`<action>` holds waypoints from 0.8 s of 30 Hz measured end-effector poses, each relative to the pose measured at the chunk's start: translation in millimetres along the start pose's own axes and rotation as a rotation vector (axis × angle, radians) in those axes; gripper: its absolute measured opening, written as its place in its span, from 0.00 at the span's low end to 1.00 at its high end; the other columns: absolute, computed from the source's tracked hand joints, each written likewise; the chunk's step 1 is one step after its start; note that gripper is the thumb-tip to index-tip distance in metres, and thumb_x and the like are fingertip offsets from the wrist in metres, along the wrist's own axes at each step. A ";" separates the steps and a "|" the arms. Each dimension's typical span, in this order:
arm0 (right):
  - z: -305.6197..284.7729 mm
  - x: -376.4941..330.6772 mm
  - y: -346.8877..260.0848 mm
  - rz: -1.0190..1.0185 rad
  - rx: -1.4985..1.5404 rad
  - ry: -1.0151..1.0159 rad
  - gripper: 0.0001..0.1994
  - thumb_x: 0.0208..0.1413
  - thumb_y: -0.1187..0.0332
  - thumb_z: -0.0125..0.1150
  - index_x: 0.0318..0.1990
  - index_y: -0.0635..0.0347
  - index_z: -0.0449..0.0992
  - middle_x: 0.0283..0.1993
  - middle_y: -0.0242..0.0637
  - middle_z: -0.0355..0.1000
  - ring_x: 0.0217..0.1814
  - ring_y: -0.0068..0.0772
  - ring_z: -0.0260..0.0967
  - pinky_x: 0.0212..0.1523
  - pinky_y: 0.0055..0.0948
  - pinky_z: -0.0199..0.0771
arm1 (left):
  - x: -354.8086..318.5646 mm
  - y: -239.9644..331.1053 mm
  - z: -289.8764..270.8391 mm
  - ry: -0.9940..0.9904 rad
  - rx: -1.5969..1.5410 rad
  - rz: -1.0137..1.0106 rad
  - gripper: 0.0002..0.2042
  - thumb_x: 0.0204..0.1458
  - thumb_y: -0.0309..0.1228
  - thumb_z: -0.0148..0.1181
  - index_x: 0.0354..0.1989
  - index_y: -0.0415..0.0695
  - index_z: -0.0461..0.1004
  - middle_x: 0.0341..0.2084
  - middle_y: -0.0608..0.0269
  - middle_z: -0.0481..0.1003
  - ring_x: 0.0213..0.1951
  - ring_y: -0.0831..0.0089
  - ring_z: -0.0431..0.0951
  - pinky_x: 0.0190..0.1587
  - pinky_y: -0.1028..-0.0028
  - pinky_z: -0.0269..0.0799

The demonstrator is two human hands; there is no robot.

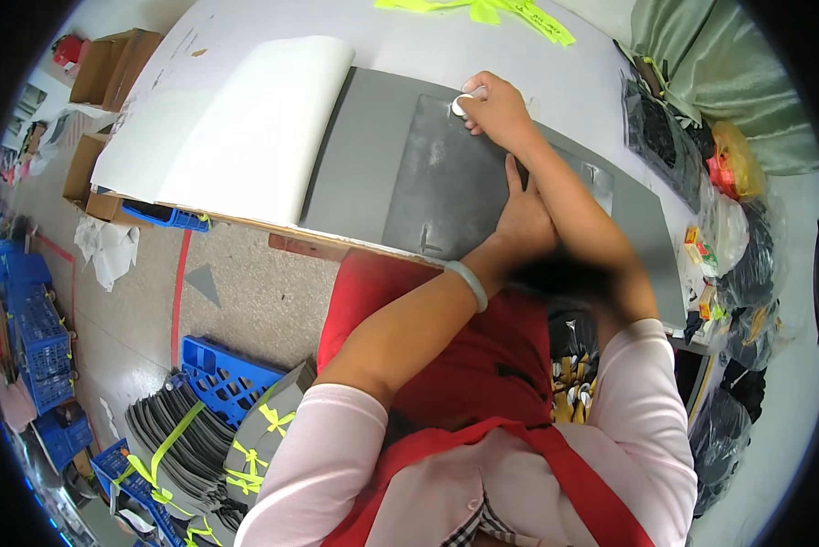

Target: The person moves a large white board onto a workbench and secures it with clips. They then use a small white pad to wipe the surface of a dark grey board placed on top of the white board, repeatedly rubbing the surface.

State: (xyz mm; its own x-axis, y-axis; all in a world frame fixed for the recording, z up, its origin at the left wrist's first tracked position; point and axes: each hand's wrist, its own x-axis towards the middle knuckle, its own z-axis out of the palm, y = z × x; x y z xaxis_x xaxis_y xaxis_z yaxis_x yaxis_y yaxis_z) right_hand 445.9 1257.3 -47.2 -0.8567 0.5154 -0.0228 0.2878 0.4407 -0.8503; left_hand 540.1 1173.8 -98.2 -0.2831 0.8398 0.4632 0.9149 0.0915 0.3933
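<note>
A dark grey pattern board (437, 173) with white powdery smears and small slots lies on a larger grey sheet (355, 137). At the board's far right corner my right hand (498, 114) pinches a white chalk disc (461, 106) against the edge. Nearer to me, my left hand (524, 219) lies on the board's right side with a finger stretched out, pressing down; my right forearm passes over part of it, hiding some fingers. A light bangle (469, 284) circles my left wrist.
White sheeting (254, 137) is folded back over the table's left part. Yellow-green strips (482, 11) lie at the far edge. Bagged goods (747, 246) crowd the right side. Below left stand a blue crate (222, 374) and bundled grey pieces (177, 438); cardboard boxes (118, 68) stand beyond.
</note>
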 end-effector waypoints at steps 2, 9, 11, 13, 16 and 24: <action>4.9 -0.5 -1.5 0.018 -0.038 0.008 0.07 0.51 0.71 0.59 0.35 0.65 0.71 0.26 0.37 0.73 0.25 0.23 0.72 0.24 0.23 0.75 | 0.9 1.5 -4.4 -0.071 0.010 0.009 0.25 0.57 0.44 0.45 0.61 0.46 0.63 0.64 0.47 0.57 0.68 0.45 0.48 0.61 0.28 0.30; -6.1 -15.6 -9.6 0.086 0.048 -0.117 0.07 0.52 0.71 0.60 0.34 0.65 0.71 0.24 0.36 0.72 0.21 0.23 0.70 0.22 0.22 0.73 | 2.3 1.8 -2.4 -0.004 -0.039 0.013 0.24 0.58 0.44 0.44 0.61 0.47 0.64 0.63 0.49 0.59 0.67 0.47 0.50 0.61 0.28 0.30; -0.7 -39.8 -14.5 0.063 0.112 -0.222 0.06 0.51 0.72 0.58 0.33 0.65 0.71 0.24 0.38 0.73 0.20 0.24 0.70 0.21 0.23 0.73 | 0.4 -4.1 15.7 0.011 0.053 0.025 0.24 0.58 0.43 0.44 0.61 0.47 0.64 0.63 0.49 0.59 0.67 0.47 0.51 0.62 0.29 0.30; 3.3 -73.6 -15.5 0.082 0.117 -0.331 0.05 0.51 0.73 0.57 0.32 0.66 0.70 0.23 0.39 0.73 0.20 0.24 0.70 0.20 0.23 0.72 | -2.3 -1.3 17.8 -0.016 0.086 -0.006 0.23 0.57 0.42 0.45 0.59 0.47 0.66 0.62 0.49 0.60 0.66 0.48 0.53 0.62 0.30 0.32; 12.8 -114.5 -34.1 0.105 0.053 -0.464 0.05 0.51 0.73 0.57 0.31 0.66 0.70 0.22 0.37 0.72 0.19 0.23 0.69 0.18 0.23 0.70 | -0.5 5.4 4.3 -0.066 0.084 -0.102 0.19 0.56 0.39 0.48 0.54 0.46 0.71 0.60 0.51 0.63 0.66 0.49 0.55 0.62 0.31 0.35; 32.9 -131.0 -33.7 0.030 -0.027 -0.486 0.05 0.48 0.74 0.57 0.29 0.66 0.69 0.20 0.38 0.70 0.19 0.26 0.69 0.19 0.27 0.69 | 3.2 8.7 6.6 -0.011 0.139 -0.111 0.15 0.54 0.36 0.51 0.48 0.47 0.75 0.57 0.54 0.66 0.65 0.50 0.56 0.62 0.32 0.38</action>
State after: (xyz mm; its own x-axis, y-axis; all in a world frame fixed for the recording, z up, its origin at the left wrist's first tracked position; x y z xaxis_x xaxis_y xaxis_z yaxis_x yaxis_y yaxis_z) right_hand 534.4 1150.8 -32.9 -0.9467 0.1276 -0.2956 0.3208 0.4529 -0.8318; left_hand 549.0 1180.8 -98.5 -0.3823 0.8260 0.4141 0.9093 0.2567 0.3274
